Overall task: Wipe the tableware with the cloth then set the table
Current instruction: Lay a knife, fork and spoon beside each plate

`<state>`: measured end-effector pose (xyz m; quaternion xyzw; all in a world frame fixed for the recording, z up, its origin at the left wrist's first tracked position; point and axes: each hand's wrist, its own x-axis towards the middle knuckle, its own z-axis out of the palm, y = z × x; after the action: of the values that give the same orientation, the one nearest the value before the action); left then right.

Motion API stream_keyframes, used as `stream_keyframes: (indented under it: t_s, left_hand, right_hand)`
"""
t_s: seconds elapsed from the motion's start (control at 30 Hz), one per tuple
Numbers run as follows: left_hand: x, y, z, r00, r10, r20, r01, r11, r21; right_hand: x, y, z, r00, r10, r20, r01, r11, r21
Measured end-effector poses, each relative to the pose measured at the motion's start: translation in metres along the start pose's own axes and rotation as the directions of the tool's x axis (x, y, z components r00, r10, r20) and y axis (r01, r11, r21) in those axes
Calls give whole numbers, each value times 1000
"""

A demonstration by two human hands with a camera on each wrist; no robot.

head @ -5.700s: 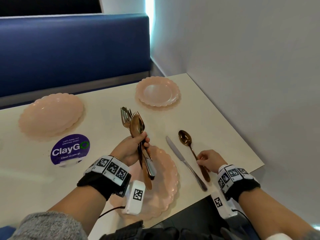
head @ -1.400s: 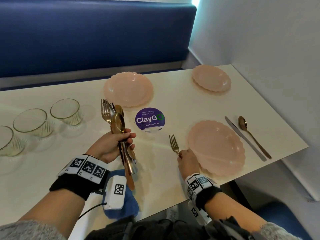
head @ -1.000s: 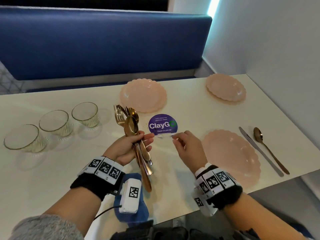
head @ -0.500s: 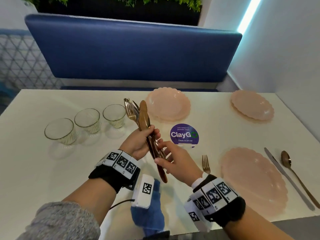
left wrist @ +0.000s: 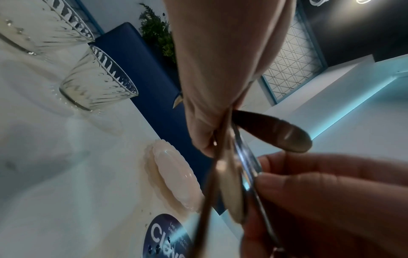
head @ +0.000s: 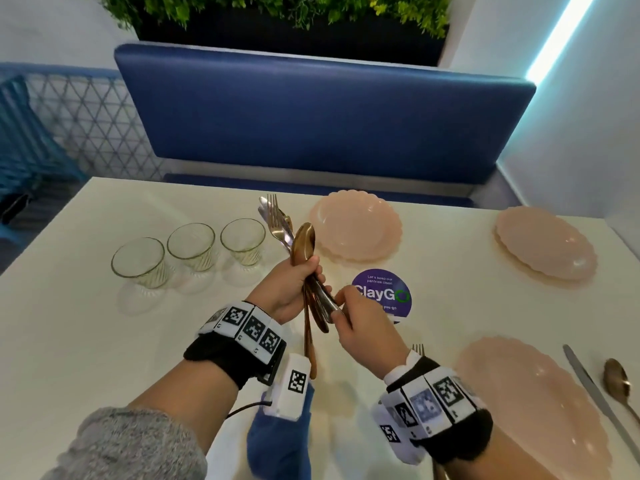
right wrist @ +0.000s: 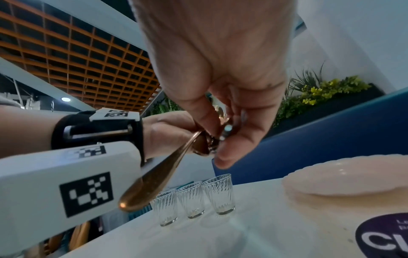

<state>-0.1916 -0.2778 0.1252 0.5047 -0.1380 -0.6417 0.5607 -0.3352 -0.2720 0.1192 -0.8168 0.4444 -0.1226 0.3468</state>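
Both hands meet at centre frame: my left hand (head: pixel 289 289) grips a bundle of cutlery (head: pixel 301 251), and my right hand (head: pixel 360 323) pinches one silver handle, seemingly to draw it out. Lower right, one plate (head: pixel 533 410) already has its fork (head: pixel 418 348), knife (head: pixel 588 379) and spoon (head: pixel 616 379). Two plates (head: pixel 355 225) higher up still lack cutlery; three glasses (head: pixel 190 242) wait, grouped at left. At the bottom, the cloth (head: pixel 280 441) lies on the tabletop (head: pixel 86 341).

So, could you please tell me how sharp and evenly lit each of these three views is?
Head view: mostly sharp and bright, though the blue cloth at the bottom is smeared. Left wrist view: dim, with the right hand and cutlery bundle blurred up close. Right wrist view: three glasses crisp, nearest cutlery handle soft, strong wide-angle bending.
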Motion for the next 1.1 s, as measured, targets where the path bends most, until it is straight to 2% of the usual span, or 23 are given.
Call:
stream_keyframes:
  t_s: [0.17,0.27,0.4,0.5,0.57,0.7,0.87,1.0,1.1]
  left_hand:
    - [2,-1,12,998,34,-55,-33,999,10]
    - [4,2,13,997,33,-68,-36,998,-49]
    - [1,8,15,994,65,-87,-69,996,-47]
    - [-2,11,19,990,114,-81,-119,990,-70]
    - [-2,13,22,987,137,-82,-143,987,-74]
    - [-3,13,25,987,140,-76,-142,990,-24]
    - [-2,13,26,984,150,-96,-141,986,95]
    - [3,12,18,974,167,-151,-149,981,124]
    - [5,16,10,966,191,-172,-165,974,154]
  right_hand:
    - [14,4,-4,999,36,10,-37,995,96]
    - [20,5,-6,998,-35,-53,38,997,69]
    - [23,5,-5,986,-74,-151,96,985,144]
    - [27,2,-2,976,-7,-219,79,944,321]
    - [31,0,-3,975,68,-213,38,889,457]
    - [38,2,-3,974,211,-77,-96,701,707]
    - [41,5,-1,947,303,110,-273,572,773]
    - [47,5,-2,915,221,337,-402,420,814]
    - [53,1,-5,878,147,455,-475,371,798]
